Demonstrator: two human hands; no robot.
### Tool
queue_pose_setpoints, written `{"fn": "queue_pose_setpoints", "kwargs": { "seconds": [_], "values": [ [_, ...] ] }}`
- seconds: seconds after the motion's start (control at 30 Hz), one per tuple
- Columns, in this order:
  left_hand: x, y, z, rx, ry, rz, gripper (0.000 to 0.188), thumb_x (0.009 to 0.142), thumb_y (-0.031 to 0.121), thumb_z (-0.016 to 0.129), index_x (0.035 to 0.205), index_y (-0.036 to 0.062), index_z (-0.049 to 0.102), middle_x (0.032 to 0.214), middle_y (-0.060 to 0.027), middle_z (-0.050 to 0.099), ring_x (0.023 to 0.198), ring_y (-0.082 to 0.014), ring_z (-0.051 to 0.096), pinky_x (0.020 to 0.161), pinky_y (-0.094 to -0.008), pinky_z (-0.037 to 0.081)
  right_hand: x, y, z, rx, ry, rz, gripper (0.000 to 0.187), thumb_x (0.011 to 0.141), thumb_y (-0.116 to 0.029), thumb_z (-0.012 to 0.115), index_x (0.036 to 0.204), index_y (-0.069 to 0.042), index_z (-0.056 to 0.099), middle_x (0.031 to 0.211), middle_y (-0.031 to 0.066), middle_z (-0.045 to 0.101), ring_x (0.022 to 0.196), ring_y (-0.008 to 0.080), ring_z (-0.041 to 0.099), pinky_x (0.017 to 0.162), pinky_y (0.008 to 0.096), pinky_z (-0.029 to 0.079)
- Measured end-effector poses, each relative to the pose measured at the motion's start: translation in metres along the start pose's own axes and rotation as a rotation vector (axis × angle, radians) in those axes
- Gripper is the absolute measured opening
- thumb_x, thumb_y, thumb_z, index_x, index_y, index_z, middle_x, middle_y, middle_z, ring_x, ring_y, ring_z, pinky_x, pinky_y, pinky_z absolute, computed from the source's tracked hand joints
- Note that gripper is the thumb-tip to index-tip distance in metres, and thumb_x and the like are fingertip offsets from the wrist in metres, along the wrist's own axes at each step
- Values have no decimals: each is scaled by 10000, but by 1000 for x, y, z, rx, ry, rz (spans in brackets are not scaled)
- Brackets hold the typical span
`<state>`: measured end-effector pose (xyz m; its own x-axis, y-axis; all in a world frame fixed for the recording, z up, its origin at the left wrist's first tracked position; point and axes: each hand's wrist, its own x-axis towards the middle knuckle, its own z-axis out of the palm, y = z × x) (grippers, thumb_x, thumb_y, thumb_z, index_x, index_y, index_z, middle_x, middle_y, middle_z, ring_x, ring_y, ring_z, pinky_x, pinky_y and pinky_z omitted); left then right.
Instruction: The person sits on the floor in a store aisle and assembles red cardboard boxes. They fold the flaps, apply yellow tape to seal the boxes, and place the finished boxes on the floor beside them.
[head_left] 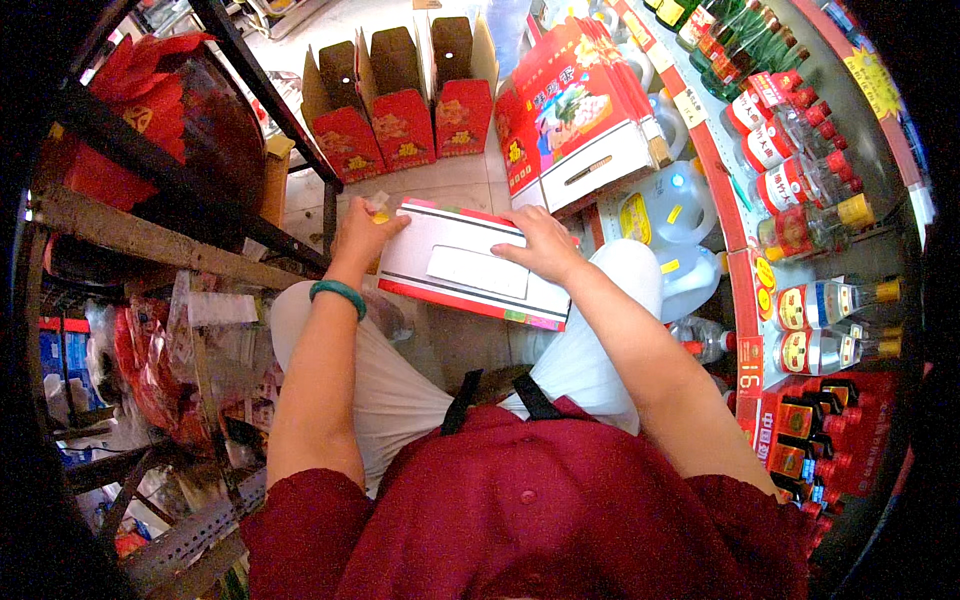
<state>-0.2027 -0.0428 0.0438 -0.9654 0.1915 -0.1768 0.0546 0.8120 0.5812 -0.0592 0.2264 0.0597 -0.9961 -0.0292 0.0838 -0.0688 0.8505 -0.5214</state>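
Observation:
A cardboard carton [420, 238], white on the side facing up with red, black and green edging, lies across my knees. In its face is a white rectangular flap [478, 272]. My left hand [362, 242], a green bangle at the wrist, grips the carton's left end with the thumb at its edge. By those fingertips shows a small pale, yellowish thing [380, 208], too small to name. My right hand [545, 246] holds the right end, thumb on the white face and fingers over the far edge.
Several open-topped red boxes [405, 135] stand on the floor ahead. Flattened red cartons [575, 110] lean at the right. Beyond are large jugs [665, 205] and a shelf of glass bottles [790, 185]. A dark metal rack [170, 235] runs along my left.

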Motion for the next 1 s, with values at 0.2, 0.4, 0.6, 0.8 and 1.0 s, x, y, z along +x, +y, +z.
{"fn": "queue_pose_setpoints", "kwargs": {
  "seconds": [0.2,0.4,0.6,0.8,1.0],
  "values": [
    [2,-4,9,24,-47,-110,605,661,480,732,989,40,476,1012,-189,586,945,-330,569,785,-402,442,12,4,6,-17,41,-49,527,722,-447,662,1071,-62,578,1031,135,557,1032,294,500,864,401,408],
    [7,-10,16,-121,-52,-96,576,672,444,733,963,33,452,975,-209,584,914,-331,573,788,-404,442,-1,-5,-3,-111,49,12,530,731,-432,661,1092,-58,560,1065,139,557,1049,307,493,889,424,383],
    [4,-19,11,-133,-6,-95,551,670,404,746,946,32,447,941,-197,587,870,-321,575,757,-399,448,-48,-3,5,-44,351,442,842,718,-380,707,1316,49,296,1263,255,424,1181,382,412,1010,415,314],
    [-3,-18,6,-99,29,-101,551,662,400,757,948,27,470,923,-195,591,873,-324,578,754,-393,454,-32,21,24,371,396,475,778,717,-308,727,1303,25,339,1276,251,427,1167,359,441,979,384,359],
    [-5,-18,12,-63,92,-93,568,657,426,752,960,33,475,931,-191,597,882,-347,580,754,-407,455,-10,39,11,438,311,464,729,719,-273,729,1283,31,381,1274,247,444,1188,341,437,996,368,344]
  ]
}}
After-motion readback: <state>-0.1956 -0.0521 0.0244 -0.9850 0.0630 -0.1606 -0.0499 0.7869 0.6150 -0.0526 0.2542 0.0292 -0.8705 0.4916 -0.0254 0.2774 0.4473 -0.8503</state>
